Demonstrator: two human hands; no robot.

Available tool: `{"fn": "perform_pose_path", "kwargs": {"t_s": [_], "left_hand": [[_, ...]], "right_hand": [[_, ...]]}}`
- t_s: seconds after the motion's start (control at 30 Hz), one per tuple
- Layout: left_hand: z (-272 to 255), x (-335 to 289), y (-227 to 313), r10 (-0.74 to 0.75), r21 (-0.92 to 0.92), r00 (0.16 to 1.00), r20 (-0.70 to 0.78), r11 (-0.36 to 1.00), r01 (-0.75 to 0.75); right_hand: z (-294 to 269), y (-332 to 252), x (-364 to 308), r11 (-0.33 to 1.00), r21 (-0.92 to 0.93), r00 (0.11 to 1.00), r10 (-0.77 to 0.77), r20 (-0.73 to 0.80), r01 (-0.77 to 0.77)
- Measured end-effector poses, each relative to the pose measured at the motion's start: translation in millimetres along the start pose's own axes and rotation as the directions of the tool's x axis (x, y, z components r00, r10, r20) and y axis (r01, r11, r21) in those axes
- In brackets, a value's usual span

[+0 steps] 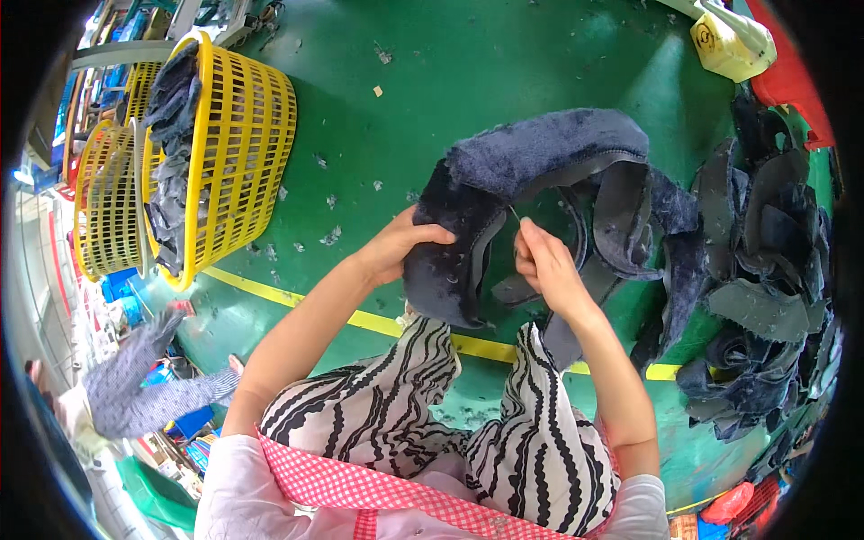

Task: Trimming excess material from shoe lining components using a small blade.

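A long curved chain of dark blue-grey plush pieces (pixel 549 148), with smooth dark backing along the inner side, arches in front of my knees. My left hand (pixel 402 245) grips its near-left end, thumb on top of the pile and fingers hidden beneath. My right hand (pixel 547 268) is closed in a pinch near the inner edge of the bend. From its fingertips a thin metal tool (pixel 514 213) points up to a joint between two plush pieces; most of the tool is hidden in the hand, so its kind does not show. The chain trails off to the right in loops.
A large heap of similar dark pieces (pixel 765 234) lies at right. Yellow plastic baskets (pixel 238 148) holding dark material stand at left. Lint dots the green floor (pixel 360 117), which has a yellow line. A red object (pixel 796 85) and a pale yellow box (pixel 733 49) sit upper right. Another person's patterned sleeve (pixel 148 396) appears lower left.
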State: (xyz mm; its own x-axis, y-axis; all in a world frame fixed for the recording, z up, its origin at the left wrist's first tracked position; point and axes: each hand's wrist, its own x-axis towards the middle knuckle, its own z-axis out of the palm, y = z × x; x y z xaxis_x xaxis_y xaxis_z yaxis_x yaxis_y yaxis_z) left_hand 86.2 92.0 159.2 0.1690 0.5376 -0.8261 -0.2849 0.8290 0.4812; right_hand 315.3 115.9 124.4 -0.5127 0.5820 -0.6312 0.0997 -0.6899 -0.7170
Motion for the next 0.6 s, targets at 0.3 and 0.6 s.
{"fn": "perform_pose_path", "kwargs": {"t_s": [0.3,0.6], "left_hand": [[-5,2,-3,-0.023,-0.013,0.999,0.024,1.0,0.024],[7,29,-17,-0.155,0.031,0.985,0.07,0.988,0.153]], "right_hand": [[-3,-6,-5,0.939,0.006,0.902,-0.327,-0.283,0.343],[-147,-5,118,-0.111,-0.969,0.497,-0.868,-0.014,-0.221]]}}
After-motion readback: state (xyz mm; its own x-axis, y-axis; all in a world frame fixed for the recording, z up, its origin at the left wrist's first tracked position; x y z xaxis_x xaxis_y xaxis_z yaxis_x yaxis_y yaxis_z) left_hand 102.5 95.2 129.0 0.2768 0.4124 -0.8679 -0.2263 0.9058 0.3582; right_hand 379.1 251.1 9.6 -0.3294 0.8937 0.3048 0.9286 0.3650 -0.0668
